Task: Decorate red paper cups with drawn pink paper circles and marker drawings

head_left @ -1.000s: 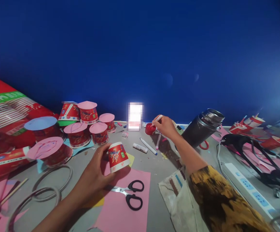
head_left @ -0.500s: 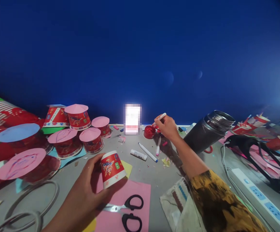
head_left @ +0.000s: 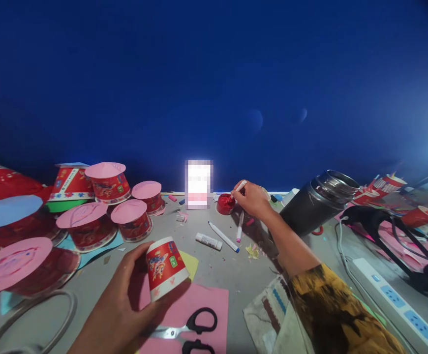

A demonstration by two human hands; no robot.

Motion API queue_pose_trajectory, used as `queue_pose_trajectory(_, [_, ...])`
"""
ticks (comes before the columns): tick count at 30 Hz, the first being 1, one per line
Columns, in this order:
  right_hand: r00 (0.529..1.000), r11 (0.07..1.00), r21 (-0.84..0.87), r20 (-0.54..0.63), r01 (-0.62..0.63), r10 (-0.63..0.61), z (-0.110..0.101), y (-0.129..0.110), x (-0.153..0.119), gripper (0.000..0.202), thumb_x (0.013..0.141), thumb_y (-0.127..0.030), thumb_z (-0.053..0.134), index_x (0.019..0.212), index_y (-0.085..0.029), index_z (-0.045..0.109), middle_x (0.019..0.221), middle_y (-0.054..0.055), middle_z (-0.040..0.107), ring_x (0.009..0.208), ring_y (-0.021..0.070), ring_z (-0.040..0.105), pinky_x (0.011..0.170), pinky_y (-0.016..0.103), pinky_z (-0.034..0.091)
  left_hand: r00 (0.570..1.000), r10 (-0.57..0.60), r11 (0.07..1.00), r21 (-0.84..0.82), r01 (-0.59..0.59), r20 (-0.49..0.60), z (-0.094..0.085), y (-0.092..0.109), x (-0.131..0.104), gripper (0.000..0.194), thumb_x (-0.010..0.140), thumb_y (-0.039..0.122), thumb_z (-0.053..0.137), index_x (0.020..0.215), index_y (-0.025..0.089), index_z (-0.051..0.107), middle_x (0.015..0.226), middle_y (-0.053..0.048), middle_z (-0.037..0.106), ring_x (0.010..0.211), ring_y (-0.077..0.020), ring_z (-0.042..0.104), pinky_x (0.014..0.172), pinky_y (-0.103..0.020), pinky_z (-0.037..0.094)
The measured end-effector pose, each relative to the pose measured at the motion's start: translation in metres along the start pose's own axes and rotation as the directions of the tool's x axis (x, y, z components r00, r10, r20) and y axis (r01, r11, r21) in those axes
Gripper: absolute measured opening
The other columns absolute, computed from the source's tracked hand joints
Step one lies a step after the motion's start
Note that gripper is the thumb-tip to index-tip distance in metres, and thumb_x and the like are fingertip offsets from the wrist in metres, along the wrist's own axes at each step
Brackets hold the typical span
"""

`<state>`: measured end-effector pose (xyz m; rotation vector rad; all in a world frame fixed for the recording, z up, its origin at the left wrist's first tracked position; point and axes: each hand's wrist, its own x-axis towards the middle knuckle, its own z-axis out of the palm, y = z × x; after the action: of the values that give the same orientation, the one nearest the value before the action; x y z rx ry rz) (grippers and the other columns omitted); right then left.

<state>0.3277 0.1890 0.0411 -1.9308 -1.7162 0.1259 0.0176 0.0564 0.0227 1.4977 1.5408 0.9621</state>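
Observation:
My left hand (head_left: 129,290) holds a red and white paper cup (head_left: 165,265), tilted, above pink paper (head_left: 210,300). Black-handled scissors (head_left: 184,330) lie on that paper, partly under my left hand. Farther off, my right hand (head_left: 251,197) pinches a white pen (head_left: 240,186) with its lower end at a small round red container (head_left: 226,203). A glue stick (head_left: 208,241) and a white marker with a blue tip (head_left: 223,236) lie between the hands, and another marker (head_left: 240,226) is just below my right hand.
Several red cups with pink paper discs (head_left: 129,211) stand at the left. A bright blurred screen (head_left: 198,184) is at the back. On the right are a dark open flask (head_left: 317,201), a power strip (head_left: 394,295) and black straps. A cloth (head_left: 269,314) lies near my right forearm.
The view has shifted slightly, so most table items sit a little farther left and lower. My right hand has moved the pen to the red container. The cup remains in my left hand.

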Motion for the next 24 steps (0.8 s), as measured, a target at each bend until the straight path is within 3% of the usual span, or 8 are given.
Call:
queue_pose_trajectory(5, [0.999, 0.999, 0.040, 0.000, 0.033, -0.033, -0.015, 0.003, 0.000, 0.014, 0.092, -0.031, 0.063, 0.095, -0.023, 0.074, 0.084, 0.000, 0.077, 0.076, 0.0176, 0.067, 0.069, 0.026, 0.043, 1.000, 0.010, 1.000, -0.009, -0.010, 0.011, 0.000, 0.000, 0.000, 0.079, 0.072, 0.067, 0.080, 0.137, 0.031, 0.052, 0.139, -0.012, 0.066, 0.124, -0.0375, 0.067, 0.096, -0.049, 0.063])
queue_pose_trajectory(12, [0.991, 0.993, 0.044, 0.078, 0.105, -0.109, -0.009, -0.004, -0.007, 0.008, 0.087, -0.024, 0.066, 0.085, -0.024, 0.073, 0.079, 0.000, 0.076, 0.073, 0.0173, 0.065, 0.067, 0.027, 0.040, 1.000, 0.010, 1.000, 0.017, -0.010, -0.006, -0.001, 0.002, -0.001, 0.080, 0.072, 0.067, 0.080, 0.138, 0.030, 0.053, 0.139, -0.013, 0.065, 0.124, -0.0394, 0.067, 0.095, -0.051, 0.063])
queue_pose_trajectory(17, [0.990, 0.989, 0.081, 0.053, 0.124, -0.128, -0.016, -0.001, -0.005, 0.012, 0.088, -0.027, 0.063, 0.093, -0.023, 0.073, 0.084, 0.000, 0.076, 0.074, 0.0164, 0.064, 0.068, 0.027, 0.041, 1.000, -0.012, 1.000, 0.002, 0.012, 0.009, -0.002, 0.003, -0.001, 0.081, 0.072, 0.068, 0.080, 0.139, 0.031, 0.052, 0.140, -0.012, 0.066, 0.125, -0.0391, 0.067, 0.095, -0.050, 0.063])
queue_pose_trajectory(20, [0.992, 0.949, 0.298, 0.047, 0.100, -0.119, -0.023, 0.004, -0.003, 0.015, 0.084, -0.033, 0.066, 0.091, -0.021, 0.072, 0.075, -0.001, 0.071, 0.063, 0.0142, 0.059, 0.062, 0.026, 0.042, 1.000, 0.002, 1.000, -0.006, -0.003, -0.017, -0.002, 0.001, 0.000, 0.084, 0.071, 0.069, 0.080, 0.140, 0.030, 0.051, 0.141, -0.013, 0.065, 0.126, -0.0405, 0.066, 0.099, -0.054, 0.060])
queue_pose_trajectory(24, [1.000, 0.760, 0.650, 0.010, -0.008, 0.001, -0.026, 0.005, -0.001, 0.031, 0.076, -0.049, 0.075, 0.084, -0.020, 0.069, 0.061, -0.004, 0.062, 0.048, 0.0103, 0.046, 0.049, 0.024, 0.036, 0.998, 0.003, 1.000, -0.004, -0.003, -0.056, -0.001, -0.006, 0.002, 0.088, 0.070, 0.067, 0.081, 0.145, 0.031, 0.050, 0.141, -0.013, 0.065, 0.128, -0.0435, 0.064, 0.106, -0.060, 0.055])
